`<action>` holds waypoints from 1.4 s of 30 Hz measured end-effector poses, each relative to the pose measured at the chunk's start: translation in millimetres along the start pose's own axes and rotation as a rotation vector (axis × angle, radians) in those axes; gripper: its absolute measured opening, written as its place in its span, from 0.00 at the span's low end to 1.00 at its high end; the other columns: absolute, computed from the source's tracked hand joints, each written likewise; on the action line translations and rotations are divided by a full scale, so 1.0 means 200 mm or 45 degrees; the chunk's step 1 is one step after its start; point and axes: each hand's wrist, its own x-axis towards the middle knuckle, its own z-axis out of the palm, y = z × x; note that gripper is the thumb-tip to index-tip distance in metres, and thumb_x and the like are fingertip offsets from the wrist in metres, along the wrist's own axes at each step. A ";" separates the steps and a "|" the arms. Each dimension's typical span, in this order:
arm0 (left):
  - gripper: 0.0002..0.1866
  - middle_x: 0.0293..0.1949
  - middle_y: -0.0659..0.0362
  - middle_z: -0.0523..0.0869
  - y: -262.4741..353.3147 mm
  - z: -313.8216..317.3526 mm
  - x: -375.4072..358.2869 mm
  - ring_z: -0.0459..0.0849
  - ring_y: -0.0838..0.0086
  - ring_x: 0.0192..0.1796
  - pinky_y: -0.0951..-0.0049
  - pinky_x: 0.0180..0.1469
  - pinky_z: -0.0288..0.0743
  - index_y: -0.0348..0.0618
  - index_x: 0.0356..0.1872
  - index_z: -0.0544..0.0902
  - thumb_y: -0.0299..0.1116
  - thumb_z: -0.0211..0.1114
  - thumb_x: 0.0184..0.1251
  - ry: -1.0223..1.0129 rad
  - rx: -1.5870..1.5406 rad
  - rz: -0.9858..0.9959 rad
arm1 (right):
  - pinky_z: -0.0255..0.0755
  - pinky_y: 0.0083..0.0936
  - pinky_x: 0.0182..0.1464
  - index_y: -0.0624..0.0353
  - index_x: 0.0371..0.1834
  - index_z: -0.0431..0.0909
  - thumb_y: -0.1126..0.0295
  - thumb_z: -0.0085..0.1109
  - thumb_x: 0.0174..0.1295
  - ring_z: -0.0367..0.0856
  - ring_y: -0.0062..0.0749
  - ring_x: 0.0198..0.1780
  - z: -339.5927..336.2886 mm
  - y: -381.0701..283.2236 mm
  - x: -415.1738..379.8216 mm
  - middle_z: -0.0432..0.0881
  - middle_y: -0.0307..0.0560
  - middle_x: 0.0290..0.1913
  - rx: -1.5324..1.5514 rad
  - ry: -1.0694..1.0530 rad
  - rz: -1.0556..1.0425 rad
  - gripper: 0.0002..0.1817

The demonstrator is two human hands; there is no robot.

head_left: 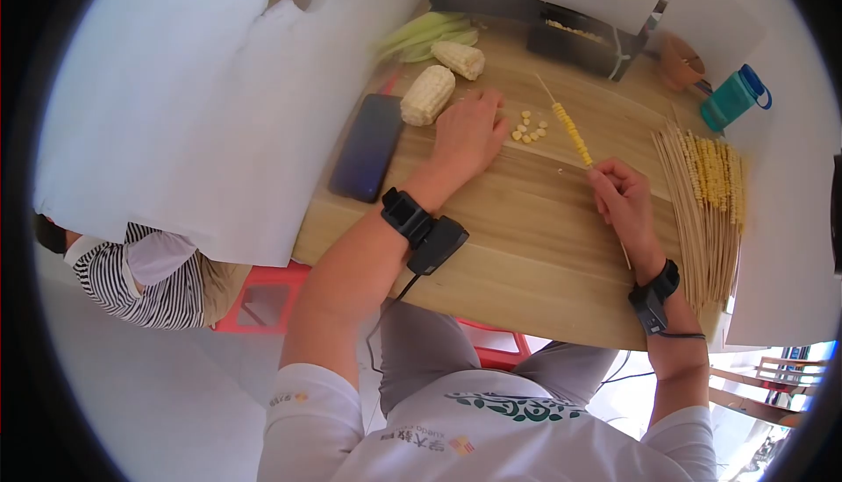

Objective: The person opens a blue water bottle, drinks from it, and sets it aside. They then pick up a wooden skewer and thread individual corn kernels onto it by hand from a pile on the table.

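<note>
My right hand (623,197) is closed on a thin bamboo skewer (545,89), pinching it just below a row of yellow corn kernels (571,134). The skewer's bare pointed end slants up and away to the left. Palm down on the wooden table, my left hand (469,134) has loosely bent fingers, slightly apart, with no object visible in them. Several loose corn kernels (529,128) lie just right of its fingers. A pale corn cob (428,96) lies at its left, and a shorter cob piece (459,59) sits behind.
Green husks (430,35) and a dark phone (367,147) are on the left. Many skewers (702,219), several threaded with kernels, lie at the right beside a teal bottle (733,100). Behind stand a black container (574,43) and an orange-brown bowl (680,63). White panels (202,114) flank the table.
</note>
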 end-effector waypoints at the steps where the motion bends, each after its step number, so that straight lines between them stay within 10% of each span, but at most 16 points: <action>1: 0.13 0.32 0.52 0.83 -0.01 0.00 0.00 0.84 0.58 0.41 0.60 0.42 0.76 0.39 0.46 0.77 0.33 0.64 0.63 0.011 -0.039 0.047 | 0.52 0.11 0.17 0.60 0.36 0.77 0.66 0.57 0.71 0.63 0.07 0.17 0.00 0.00 0.00 0.71 0.29 0.17 0.002 0.002 -0.004 0.09; 22: 0.10 0.35 0.53 0.79 0.04 0.01 0.00 0.81 0.59 0.38 0.62 0.42 0.74 0.44 0.44 0.82 0.29 0.67 0.62 -0.157 -0.237 0.483 | 0.51 0.11 0.18 0.60 0.35 0.77 0.64 0.57 0.71 0.61 0.07 0.16 0.00 0.00 0.00 0.70 0.29 0.16 -0.033 -0.016 -0.040 0.11; 42: 0.06 0.33 0.52 0.82 0.01 0.05 0.02 0.83 0.62 0.34 0.66 0.37 0.76 0.37 0.37 0.80 0.25 0.64 0.58 -0.091 -0.271 0.373 | 0.53 0.11 0.18 0.59 0.36 0.77 0.66 0.57 0.71 0.62 0.07 0.18 0.00 -0.02 -0.01 0.69 0.28 0.17 -0.055 -0.025 -0.016 0.09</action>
